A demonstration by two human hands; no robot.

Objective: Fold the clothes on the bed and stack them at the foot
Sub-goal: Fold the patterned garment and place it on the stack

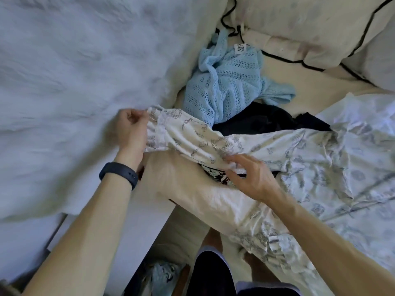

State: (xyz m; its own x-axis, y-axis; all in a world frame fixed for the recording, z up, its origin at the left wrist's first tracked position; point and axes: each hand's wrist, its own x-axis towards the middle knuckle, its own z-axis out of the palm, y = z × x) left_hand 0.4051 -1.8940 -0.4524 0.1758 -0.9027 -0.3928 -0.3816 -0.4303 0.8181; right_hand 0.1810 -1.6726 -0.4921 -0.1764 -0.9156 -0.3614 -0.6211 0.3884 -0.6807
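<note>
Fingers of left hand point(130, 131) pinch the end of printed garment point(192, 137); right hand point(252, 178) fingers straight, spread, pressing its middle. Beyond them lie blue knit top point(226, 86) and black cloth point(263, 120).

The black garment point(267, 120) lies partly hidden under the printed garment point(213, 144).

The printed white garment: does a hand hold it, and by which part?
The left hand pinches the printed white garment at its hemmed end. The right hand touches its lower edge; whether it grips cannot be told.
</note>
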